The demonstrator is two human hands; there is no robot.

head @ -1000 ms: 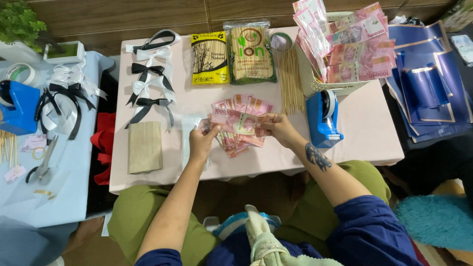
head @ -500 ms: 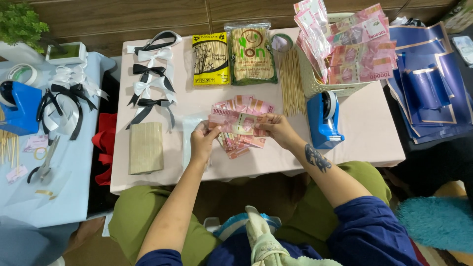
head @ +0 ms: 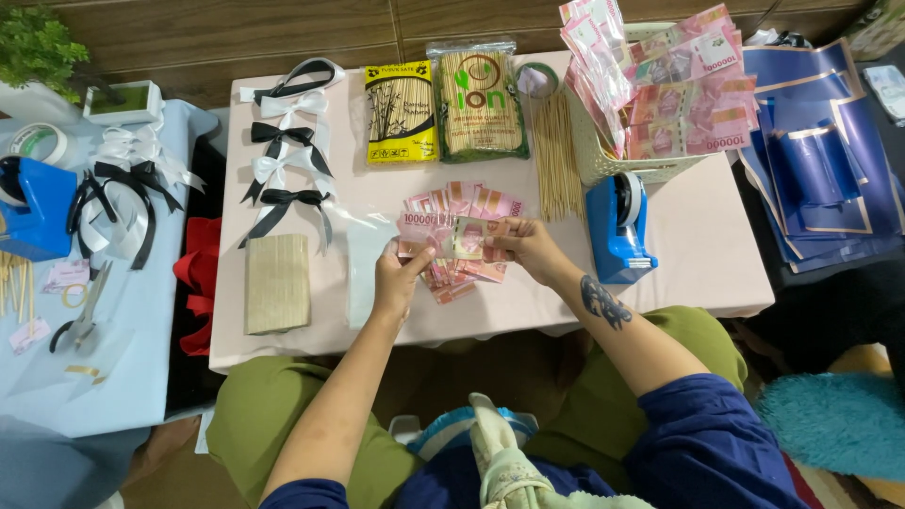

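Your left hand (head: 398, 279), centre frame: fingers pinched on left end of pink banknote (head: 451, 236). Your right hand (head: 528, 247) grips its right end; note stretched flat between both, just above fanned pile of pink notes (head: 462, 269) on pale pink table (head: 698, 254). Blue tape dispenser (head: 617, 226) just right of right hand. Tan block (head: 277, 283) lower left. Further up: black and white ribbon bows (head: 286, 160), skewer packs (head: 441, 108), loose skewers (head: 558, 155), basket of banknotes (head: 660, 94) upper right.
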